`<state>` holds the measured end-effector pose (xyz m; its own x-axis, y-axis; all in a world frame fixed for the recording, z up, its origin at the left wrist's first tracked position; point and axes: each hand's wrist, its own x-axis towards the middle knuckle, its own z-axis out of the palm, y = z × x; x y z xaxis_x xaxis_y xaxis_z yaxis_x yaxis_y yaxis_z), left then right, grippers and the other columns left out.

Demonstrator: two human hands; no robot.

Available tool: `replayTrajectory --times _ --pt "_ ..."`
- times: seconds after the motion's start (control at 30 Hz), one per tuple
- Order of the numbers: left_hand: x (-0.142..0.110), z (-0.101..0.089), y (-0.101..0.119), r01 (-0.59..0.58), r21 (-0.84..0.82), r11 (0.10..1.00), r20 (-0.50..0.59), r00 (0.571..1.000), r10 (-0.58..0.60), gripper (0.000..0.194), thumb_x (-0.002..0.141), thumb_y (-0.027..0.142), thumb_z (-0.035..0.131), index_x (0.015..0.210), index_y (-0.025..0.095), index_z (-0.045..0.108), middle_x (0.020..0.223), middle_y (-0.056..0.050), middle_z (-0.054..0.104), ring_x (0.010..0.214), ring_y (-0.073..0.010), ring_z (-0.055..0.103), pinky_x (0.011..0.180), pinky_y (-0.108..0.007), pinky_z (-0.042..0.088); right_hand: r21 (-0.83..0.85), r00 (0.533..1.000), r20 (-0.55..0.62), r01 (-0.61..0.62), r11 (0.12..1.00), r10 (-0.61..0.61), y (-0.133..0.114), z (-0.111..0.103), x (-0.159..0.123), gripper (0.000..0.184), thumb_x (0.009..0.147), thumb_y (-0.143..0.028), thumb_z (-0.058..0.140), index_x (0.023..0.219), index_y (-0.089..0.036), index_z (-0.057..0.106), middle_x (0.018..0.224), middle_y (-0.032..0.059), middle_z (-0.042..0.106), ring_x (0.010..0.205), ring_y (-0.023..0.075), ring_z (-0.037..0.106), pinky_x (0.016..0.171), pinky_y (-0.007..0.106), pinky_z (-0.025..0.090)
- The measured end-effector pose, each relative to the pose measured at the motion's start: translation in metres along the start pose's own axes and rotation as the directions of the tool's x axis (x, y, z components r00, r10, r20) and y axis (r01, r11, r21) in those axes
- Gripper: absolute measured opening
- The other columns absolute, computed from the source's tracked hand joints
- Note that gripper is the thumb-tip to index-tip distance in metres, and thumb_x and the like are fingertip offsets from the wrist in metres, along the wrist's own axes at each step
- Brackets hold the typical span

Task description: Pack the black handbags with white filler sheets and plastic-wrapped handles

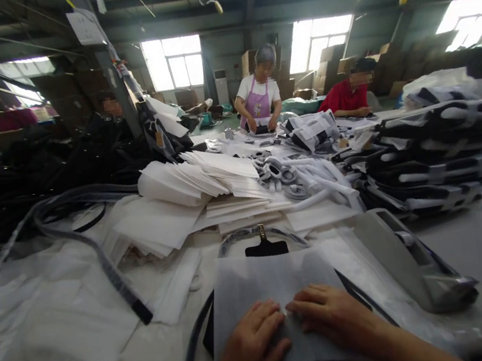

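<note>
A white, paper-thin foam sheet lies over a dark flat item, perhaps a bag, whose black edges show at both sides. My left hand rests flat on the sheet with its fingers stretched out. From the right, my right hand also lies on the sheet, fingers extended toward the left hand, the fingertips nearly meeting. Beyond the sheet's far edge a black tag with a gold-coloured clip sticks out. Behind it curves a plastic-wrapped handle. Most of the dark item is hidden.
A grey tape dispenser stands at right. Fanned white sheets and grey rolls lie beyond the hands. Stacked black-and-white wrapped bags rise at right, with a wrapped strap at left. Co-workers sit across the table.
</note>
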<state>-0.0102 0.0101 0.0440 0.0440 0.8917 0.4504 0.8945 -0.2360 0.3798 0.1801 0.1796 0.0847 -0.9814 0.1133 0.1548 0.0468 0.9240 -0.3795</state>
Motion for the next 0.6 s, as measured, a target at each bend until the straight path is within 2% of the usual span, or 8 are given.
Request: replayTrajectory --times 0.17,0.27,0.43,0.6 --pt "-0.0004 0.0007 0.0017 -0.031 0.008 0.999 -0.036 0.999 0.032 0.036 0.091 0.027 0.064 0.126 0.020 0.059 0.127 -0.008 0.069 0.120 -0.0215 0.064 0.105 -0.036 0.050 -0.102 0.998 0.058 0.032 0.994 -0.026 0.0026 0.0049 0.0032 0.026 0.097 -0.027 0.057 0.123 -0.027 0.062 0.107 0.0014 0.070 0.091 0.0193 0.063 0.082 0.029 0.045" --pt "0.0011 -0.0002 0.0022 -0.037 0.009 0.999 -0.016 0.999 0.037 0.035 0.091 0.026 0.064 0.126 0.018 0.059 0.127 -0.009 0.069 0.120 -0.0218 0.064 0.105 -0.037 0.050 -0.154 0.995 0.070 0.080 0.985 -0.070 0.0041 0.0073 0.0053 0.023 0.097 -0.029 0.059 0.119 -0.025 0.061 0.100 0.0008 0.070 0.086 0.0194 0.062 0.078 0.031 0.044" --pt "0.0030 -0.0022 0.0010 -0.038 -0.003 0.999 0.026 0.999 0.038 0.037 0.090 0.025 0.065 0.126 0.018 0.059 0.128 -0.009 0.068 0.121 -0.0217 0.063 0.107 -0.039 0.048 -0.140 0.988 0.067 0.145 0.979 -0.137 0.0070 0.0080 0.0063 0.019 0.100 -0.027 0.055 0.118 -0.023 0.060 0.095 -0.0002 0.071 0.084 0.0185 0.061 0.077 0.031 0.043" --pt "0.0019 -0.0014 0.0007 -0.037 -0.023 0.999 0.004 0.999 0.037 0.037 0.091 0.026 0.065 0.126 0.018 0.060 0.128 -0.009 0.068 0.120 -0.0214 0.064 0.108 -0.038 0.048 -0.120 0.972 0.043 0.234 0.965 -0.230 0.0072 0.0087 0.0075 0.019 0.103 -0.028 0.048 0.117 -0.022 0.060 0.092 0.0000 0.071 0.082 0.0177 0.061 0.074 0.031 0.044"
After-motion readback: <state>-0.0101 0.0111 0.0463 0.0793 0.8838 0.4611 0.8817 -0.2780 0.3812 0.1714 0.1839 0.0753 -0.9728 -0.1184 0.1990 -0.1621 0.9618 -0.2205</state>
